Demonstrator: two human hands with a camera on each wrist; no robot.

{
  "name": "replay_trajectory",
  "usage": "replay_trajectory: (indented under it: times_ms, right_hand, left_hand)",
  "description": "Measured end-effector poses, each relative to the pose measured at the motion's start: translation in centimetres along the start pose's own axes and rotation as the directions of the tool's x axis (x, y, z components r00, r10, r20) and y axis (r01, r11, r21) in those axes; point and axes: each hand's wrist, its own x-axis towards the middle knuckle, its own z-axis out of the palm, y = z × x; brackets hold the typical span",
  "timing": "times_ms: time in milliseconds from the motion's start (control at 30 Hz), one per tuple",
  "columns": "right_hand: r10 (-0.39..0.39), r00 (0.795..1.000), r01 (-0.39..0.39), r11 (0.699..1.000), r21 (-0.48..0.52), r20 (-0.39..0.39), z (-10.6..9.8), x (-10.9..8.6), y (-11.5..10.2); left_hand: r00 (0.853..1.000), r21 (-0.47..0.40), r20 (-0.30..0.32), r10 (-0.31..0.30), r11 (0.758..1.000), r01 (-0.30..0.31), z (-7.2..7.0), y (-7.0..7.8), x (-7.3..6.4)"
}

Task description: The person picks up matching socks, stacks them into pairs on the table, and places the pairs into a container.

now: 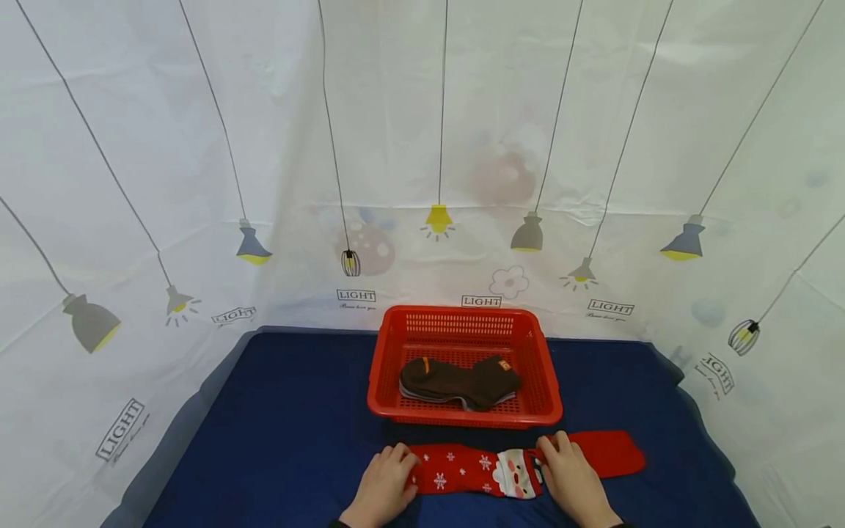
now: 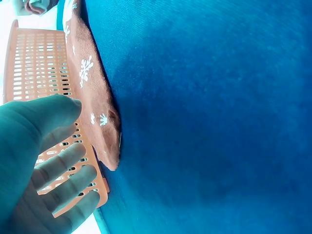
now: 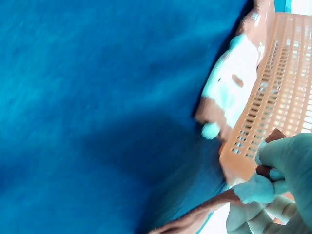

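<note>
A red sock [image 1: 455,469] with white snowflakes and a Santa face lies stretched sideways in front of the basket. My left hand [image 1: 386,480] is at its left end; in the left wrist view the fingers [image 2: 68,175] are loosely bent, with the sock's tip beyond them. At the Santa end is my right hand [image 1: 573,473]. The right wrist view shows its thumb and fingers pinching a second red sock [image 1: 610,453], whose fabric [image 3: 209,209] trails away from the hand. Part of that sock is hidden behind the hand.
Just behind the socks stands a red plastic basket [image 1: 383,367] with perforated walls. Dark brown and grey socks [image 1: 455,381] lie inside it. Dark blue cloth [image 1: 297,425] covers the table, and a white sheet [image 1: 396,147] printed with lamps surrounds it at the back and sides.
</note>
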Motion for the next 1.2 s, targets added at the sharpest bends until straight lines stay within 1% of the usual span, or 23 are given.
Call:
replay_trajectory:
  times_ms: [267, 433, 633, 767, 900, 1033, 1200]
  right_hand:
    - [-0.036, 0.999, 0.036, 0.999, -0.006, 0.013, -0.1, 0.4, -1.8]
    - [-0.091, 0.996, 0.091, 0.996, 0.018, -0.01, -0.3, 0.7, -2.8]
    - [-0.152, 0.988, 0.153, 0.987, 0.048, -0.024, -0.2, 1.2, -4.3]
    - [-0.2, 0.979, 0.202, 0.978, 0.044, -0.037, 0.1, 1.5, -5.4]
    - [-0.265, 0.963, 0.267, 0.963, 0.041, -0.052, 0.7, 1.6, -6.3]
    - [-0.31, 0.95, 0.312, 0.949, 0.043, -0.036, 1.3, 1.6, -7.2]
    - [-0.335, 0.942, 0.335, 0.939, 0.076, -0.006, 1.8, 1.7, -8.2]
  left_hand:
    - [1.0, 0.014, -0.001, 0.003, 1.0, -0.003, -0.1, 0.0, 0.1]
    - [1.0, 0.017, -0.014, 0.006, 1.0, -0.006, 0.0, -0.1, 0.2]
    - [1.0, 0.012, -0.007, 0.004, 1.0, -0.004, -0.1, 0.0, 0.2]
    - [1.0, 0.014, -0.008, 0.007, 1.0, -0.007, -0.2, 0.1, 0.2]
    - [1.0, 0.017, -0.009, 0.017, 1.0, -0.017, -0.1, 0.1, 0.2]
    - [0.999, 0.024, -0.021, 0.029, 0.999, -0.028, 0.1, 0.1, 0.2]
    - [0.999, 0.031, -0.033, 0.038, 0.999, -0.037, 0.1, 0.3, 0.2]
